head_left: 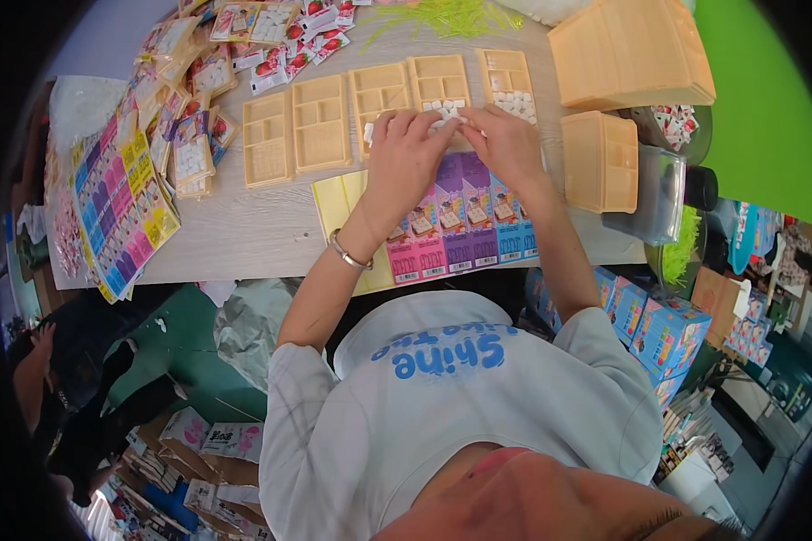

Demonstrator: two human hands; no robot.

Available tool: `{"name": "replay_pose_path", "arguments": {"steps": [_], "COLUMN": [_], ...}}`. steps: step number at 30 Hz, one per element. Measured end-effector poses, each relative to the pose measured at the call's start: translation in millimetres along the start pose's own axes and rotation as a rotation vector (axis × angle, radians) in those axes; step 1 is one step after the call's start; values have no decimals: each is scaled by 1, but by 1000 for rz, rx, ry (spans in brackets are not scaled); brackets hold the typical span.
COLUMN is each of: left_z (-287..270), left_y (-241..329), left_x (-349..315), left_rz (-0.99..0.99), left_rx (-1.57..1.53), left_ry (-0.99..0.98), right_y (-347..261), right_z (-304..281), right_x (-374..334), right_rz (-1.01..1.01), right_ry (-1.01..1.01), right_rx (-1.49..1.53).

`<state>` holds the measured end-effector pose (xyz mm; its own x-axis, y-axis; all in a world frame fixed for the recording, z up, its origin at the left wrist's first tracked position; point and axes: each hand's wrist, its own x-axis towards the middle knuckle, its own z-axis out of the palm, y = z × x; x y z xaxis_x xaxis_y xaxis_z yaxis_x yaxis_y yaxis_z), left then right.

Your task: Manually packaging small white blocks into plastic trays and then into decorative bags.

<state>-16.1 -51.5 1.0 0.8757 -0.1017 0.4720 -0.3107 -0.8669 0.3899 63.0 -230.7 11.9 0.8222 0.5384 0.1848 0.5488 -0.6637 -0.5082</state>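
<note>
A row of beige plastic compartment trays lies across the table, and small white pillow-shaped pieces [515, 104] fill the lower part of the rightmost tray [503, 65]. My left hand [408, 149] curls palm down over the middle tray [377, 77]; its palm is hidden, and a white piece shows by its outer fingers. At the lower end of the tray beside it [437, 68], which has more white pieces, my left thumb meets the fingertips of my right hand [507, 149]. The right fingers are pinched around what looks like a white piece, mostly covered. Two trays [267, 140] at left hold nothing.
Under my wrists lies a colourful printed card sheet [460, 216]. Stacked beige trays [631, 54] stand at right beside a clear container [649, 194]. Packed trays [192, 158], strawberry-printed sachets [284, 63] and more printed sheets [122, 207] crowd the left. Green shreds [447, 13] lie at the back.
</note>
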Motion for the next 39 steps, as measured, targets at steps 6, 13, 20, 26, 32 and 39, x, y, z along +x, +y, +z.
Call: {"name": "replay_pose_path", "arguments": {"steps": [6,13,20,26,32,39], "left_z": [11,-23,-34,-32,-38,-39], "left_y": [0,-58,-81,-75,-71,-58], "left_x": [-3,-13,-25,-33,-32,-35], "left_rz": [1,-107,-25,-125,-106,-215], "left_rx": [40,-4,293,275,203,21], "left_ry": [-30,-7,-196,-162,-82,4], "right_y": [4,1,-61,-82,-76,-52], "right_z": [-3,2,58,88,84,47], "right_x": [-5,0,47,48,43,25], "right_rz": [-16,135,513,261,290,132], "right_ry": [26,225,-3,175,120,97], "right_rx": [42,466,1513,1145,1350,864]}}
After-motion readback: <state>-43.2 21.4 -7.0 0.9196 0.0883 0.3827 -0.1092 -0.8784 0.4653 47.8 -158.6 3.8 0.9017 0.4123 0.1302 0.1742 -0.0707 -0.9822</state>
